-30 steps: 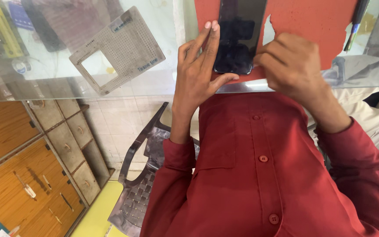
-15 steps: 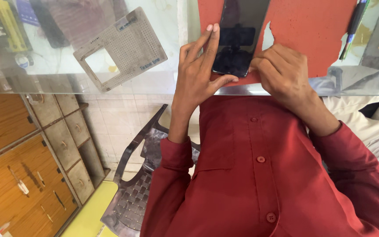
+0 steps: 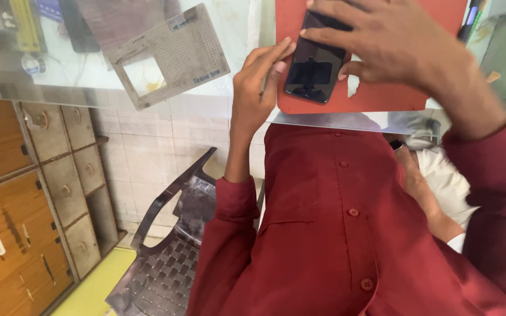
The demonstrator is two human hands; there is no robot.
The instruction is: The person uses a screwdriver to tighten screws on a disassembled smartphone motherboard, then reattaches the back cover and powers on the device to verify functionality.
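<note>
A black phone (image 3: 314, 73) lies screen up on a red mat (image 3: 376, 96) on the glass tabletop. My left hand (image 3: 257, 85) rests against the phone's left edge, its fingers pressed along that side. My right hand (image 3: 393, 41) reaches across the top of the phone with its fingers spread; the thumb sits near the phone's right edge. My right sleeve is blurred. My red shirt fills the lower middle of the view.
A grey perforated plate with a square cut-out (image 3: 171, 55) lies on the glass to the left. Below are a dark plastic chair (image 3: 171, 257) and wooden drawers (image 3: 7, 234). Another person's hand with a watch (image 3: 414, 169) is at my right.
My right hand has lifted from the phone's right side and swung over its top. The view has shifted, so the phone and mat sit further right. My left hand stays at the left edge.
</note>
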